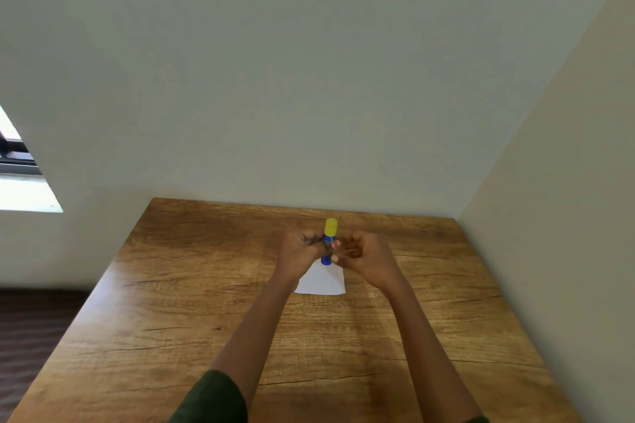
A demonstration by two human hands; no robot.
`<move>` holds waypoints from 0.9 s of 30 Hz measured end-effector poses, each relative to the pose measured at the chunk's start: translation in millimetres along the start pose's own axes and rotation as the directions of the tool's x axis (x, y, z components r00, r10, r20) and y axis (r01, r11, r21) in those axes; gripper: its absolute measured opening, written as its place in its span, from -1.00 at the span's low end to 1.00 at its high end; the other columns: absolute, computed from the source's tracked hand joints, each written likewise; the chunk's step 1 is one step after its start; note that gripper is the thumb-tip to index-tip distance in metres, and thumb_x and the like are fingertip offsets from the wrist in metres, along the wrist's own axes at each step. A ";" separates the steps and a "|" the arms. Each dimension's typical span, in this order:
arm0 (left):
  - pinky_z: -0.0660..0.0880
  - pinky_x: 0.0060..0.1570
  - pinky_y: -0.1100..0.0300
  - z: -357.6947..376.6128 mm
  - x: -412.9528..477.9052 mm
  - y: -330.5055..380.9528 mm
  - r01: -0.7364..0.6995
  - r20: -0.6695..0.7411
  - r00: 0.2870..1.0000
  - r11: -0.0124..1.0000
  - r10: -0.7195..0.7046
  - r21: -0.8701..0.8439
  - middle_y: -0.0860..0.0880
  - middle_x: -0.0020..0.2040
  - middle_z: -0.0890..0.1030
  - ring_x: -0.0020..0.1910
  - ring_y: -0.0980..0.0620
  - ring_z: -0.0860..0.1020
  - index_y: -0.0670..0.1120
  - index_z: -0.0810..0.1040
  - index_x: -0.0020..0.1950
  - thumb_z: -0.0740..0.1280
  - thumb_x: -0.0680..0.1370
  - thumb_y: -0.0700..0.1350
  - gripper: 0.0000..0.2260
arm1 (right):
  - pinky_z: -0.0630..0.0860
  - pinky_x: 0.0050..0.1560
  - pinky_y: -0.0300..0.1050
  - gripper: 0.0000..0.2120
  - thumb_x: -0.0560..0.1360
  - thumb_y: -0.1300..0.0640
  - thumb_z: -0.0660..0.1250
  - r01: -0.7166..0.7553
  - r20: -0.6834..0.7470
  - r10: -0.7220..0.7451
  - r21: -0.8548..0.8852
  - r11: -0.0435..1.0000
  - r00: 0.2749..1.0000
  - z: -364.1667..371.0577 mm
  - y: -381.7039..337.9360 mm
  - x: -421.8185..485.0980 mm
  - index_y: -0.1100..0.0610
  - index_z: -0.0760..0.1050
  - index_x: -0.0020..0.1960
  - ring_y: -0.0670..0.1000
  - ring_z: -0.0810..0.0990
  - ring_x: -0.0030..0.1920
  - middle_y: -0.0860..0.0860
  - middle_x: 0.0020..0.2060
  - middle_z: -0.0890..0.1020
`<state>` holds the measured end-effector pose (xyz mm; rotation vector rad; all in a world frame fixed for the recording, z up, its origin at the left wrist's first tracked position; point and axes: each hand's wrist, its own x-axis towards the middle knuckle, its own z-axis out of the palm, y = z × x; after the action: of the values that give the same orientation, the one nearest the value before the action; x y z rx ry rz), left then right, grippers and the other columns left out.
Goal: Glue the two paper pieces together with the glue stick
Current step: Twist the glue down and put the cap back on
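Walls (pixel 309 79), pale and plain, meet in a corner behind a wooden worktop (pixel 206 302) with strong brown grain. A window (pixel 20 182) shows at the far left edge, with dark floor (pixel 34 319) below it.

Two bare forearms reach forward from the bottom of the view; a dark green sleeve (pixel 213 398) covers the left upper arm. The hands meet near the far middle of the worktop, almost touching each other.

White paper (pixel 321 282) lies flat on the worktop just below and between the hands, its far edge hidden under them. Only one sheet can be made out.

The left hand (pixel 300 251) has its grip curled round the blue body of a glue stick (pixel 329 238), held above the paper. The stick stands nearly upright, its long axis vertical, leaning slightly right at the top. Its yellow cap (pixel 331 226) is on and points up and away from the viewer; the blue base points down at the paper.

The right hand (pixel 369 257) sits just beside the stick's lower part with fingers curled. It is blurred, so whether its grip has hold of the stick cannot be told.
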<state>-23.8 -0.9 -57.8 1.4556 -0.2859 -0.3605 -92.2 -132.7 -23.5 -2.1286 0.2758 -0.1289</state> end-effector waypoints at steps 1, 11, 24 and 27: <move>0.58 -0.13 0.12 2.7 0.0 -1.1 0.006 0.008 1.000 1.000 -0.006 0.008 -0.07 -0.24 0.68 -0.31 0.04 0.62 -0.13 0.69 -0.14 0.46 0.37 -0.31 -0.87 | 0.49 -0.24 -0.44 -0.74 0.34 0.20 0.52 0.012 -0.012 -0.013 -0.032 0.999 1.000 3.2 2.1 -0.5 0.15 0.59 0.02 -0.28 0.61 -0.27 -0.11 -0.22 0.65; 0.52 0.15 0.12 0.7 3.2 -5.1 0.046 0.032 0.998 0.997 -0.048 0.059 -0.05 0.17 0.62 0.15 0.09 0.56 -0.11 0.58 0.16 0.54 0.30 -0.23 -0.56 | 0.42 -0.27 -0.27 -0.89 0.40 0.20 0.46 -0.018 -0.204 -0.025 -0.206 0.978 0.979 8.3 28.3 5.1 0.18 0.56 -0.13 -0.09 0.56 -0.28 0.00 -0.26 0.65; 0.35 0.15 0.21 -17.9 5.8 -7.3 0.023 -0.143 0.989 0.924 0.035 0.383 -0.03 0.27 0.55 0.29 0.00 0.47 -0.04 0.55 0.23 0.38 0.43 0.14 -0.57 | 0.42 -0.09 -0.20 -0.80 0.47 0.29 0.36 -0.130 -0.253 0.065 -0.251 0.959 0.965 10.0 66.4 0.5 0.23 0.50 0.09 -0.02 0.54 -0.07 0.13 0.01 0.64; 0.31 0.06 0.27 -18.1 5.0 -9.5 0.025 -0.157 0.987 0.927 0.037 0.374 -0.02 0.24 0.57 0.26 0.01 0.49 -0.04 0.58 0.19 0.39 0.45 0.09 -0.63 | 0.36 -0.16 -0.28 -0.79 0.47 0.30 0.36 -0.116 -0.249 0.057 -0.227 0.967 0.967 11.0 69.7 -1.3 0.19 0.50 0.09 0.00 0.58 -0.07 0.10 -0.02 0.64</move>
<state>-12.5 12.9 -69.2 1.8506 -0.2363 -0.1848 -101.5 -159.8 -88.0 -2.3378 0.5521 -0.3179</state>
